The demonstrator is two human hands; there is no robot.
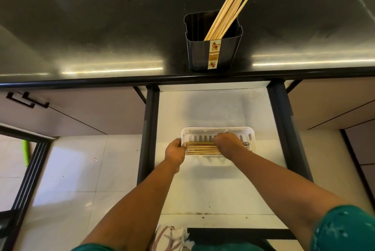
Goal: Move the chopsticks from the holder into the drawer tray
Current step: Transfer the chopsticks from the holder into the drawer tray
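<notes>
With the left hand [175, 152] gripping the left end of the white tray [219, 130] in the drawer [213, 104] and the right hand's [225, 142] curled fingers pressing down laid chopsticks [200, 148], the tray could slide, while the holder [213, 52], near the counter's [101, 37] front edge, holds more.

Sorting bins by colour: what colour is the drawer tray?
White, with slotted walls; the tray shows in the head view.
</notes>
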